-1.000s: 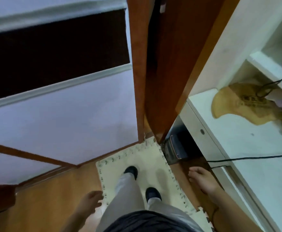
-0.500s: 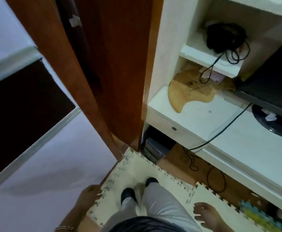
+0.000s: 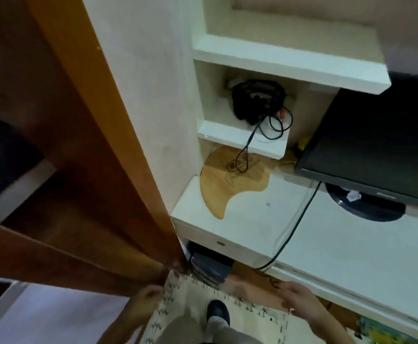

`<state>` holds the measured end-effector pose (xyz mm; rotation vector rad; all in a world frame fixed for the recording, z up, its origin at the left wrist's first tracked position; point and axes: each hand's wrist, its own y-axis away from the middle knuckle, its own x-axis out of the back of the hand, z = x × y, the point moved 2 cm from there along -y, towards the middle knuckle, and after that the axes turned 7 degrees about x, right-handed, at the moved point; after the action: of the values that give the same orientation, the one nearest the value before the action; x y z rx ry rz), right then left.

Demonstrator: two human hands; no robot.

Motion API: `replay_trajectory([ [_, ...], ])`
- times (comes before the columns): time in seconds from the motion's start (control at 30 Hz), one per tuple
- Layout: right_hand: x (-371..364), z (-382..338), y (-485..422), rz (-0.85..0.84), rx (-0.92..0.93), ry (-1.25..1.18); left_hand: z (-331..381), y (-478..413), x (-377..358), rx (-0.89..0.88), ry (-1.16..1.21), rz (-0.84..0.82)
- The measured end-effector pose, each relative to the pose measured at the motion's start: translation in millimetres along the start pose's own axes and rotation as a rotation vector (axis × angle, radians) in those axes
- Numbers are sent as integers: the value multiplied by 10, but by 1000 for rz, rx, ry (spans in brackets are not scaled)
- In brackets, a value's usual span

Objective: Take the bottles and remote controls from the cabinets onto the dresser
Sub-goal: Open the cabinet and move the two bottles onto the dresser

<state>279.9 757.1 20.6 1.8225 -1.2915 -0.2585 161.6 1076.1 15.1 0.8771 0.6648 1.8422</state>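
No bottle or remote control shows in the head view. My left hand [image 3: 145,300] hangs low at the bottom centre, fingers loosely curled and holding nothing, just below the corner of a brown wooden door [image 3: 83,170]. My right hand [image 3: 295,295] hangs at the lower right with relaxed fingers, holding nothing, in front of the white cabinet unit [image 3: 252,234]. The white unit has open shelves [image 3: 285,58] on the upper right.
A bundle of black cables [image 3: 257,100] lies on a small shelf. A tan wooden board [image 3: 228,180] rests on the white counter beside a black monitor [image 3: 377,140] on its round stand. A dark box [image 3: 210,269] sits on the floor under the unit. My feet stand on a cream foam mat [image 3: 228,309].
My view has turned right and upward, from the bed and door toward the white shelf unit and monitor. Both hands stay low at my sides, holding nothing.
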Motion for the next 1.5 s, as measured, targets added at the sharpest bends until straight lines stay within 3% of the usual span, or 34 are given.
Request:
replay_trajectory([
  [0.13, 400, -1183, 207, 94, 418, -30, 1381, 337, -174, -373, -167, -31],
  [0.23, 738, -2026, 637, 168, 749, -37, 2501, 900, -249, -717, -171, -181],
  [0.4, 1255, -3178, 1555, 410, 1195, -28, 3917, 1906, -72, -1332, 29, -162],
  [0.53, 1602, -3956, 2357, 615, 1539, -7, 4739, 2677, 189, -1690, 252, -84],
  [0.67, 1908, -4575, 3095, 919, 1792, -4, 5332, 3244, 322, -1915, 388, 101],
  [0.77, 2056, -4987, 3560, 1088, 1913, 20, 5719, 3598, 350, -2019, 364, 236],
  [0.93, 2246, -5632, 4160, 1402, 1928, 165, 6314, 4180, 467, -2139, 337, 462],
  [1.03, 2349, -5976, 4298, 1374, 1875, 167, 6644, 4377, 496, -2165, 171, 613],
  [1.17, 2400, -6202, 4303, 1202, 1933, 12, 6925, 4422, 465, -2128, -113, 727],
  [1.33, 2471, -6240, 4376, 874, 1982, -290, 6931, 4393, 402, -2097, -199, 945],
  [1.5, 2327, -6123, 4533, 768, 2010, -411, 6824, 4446, 329, -2144, -194, 1066],
])
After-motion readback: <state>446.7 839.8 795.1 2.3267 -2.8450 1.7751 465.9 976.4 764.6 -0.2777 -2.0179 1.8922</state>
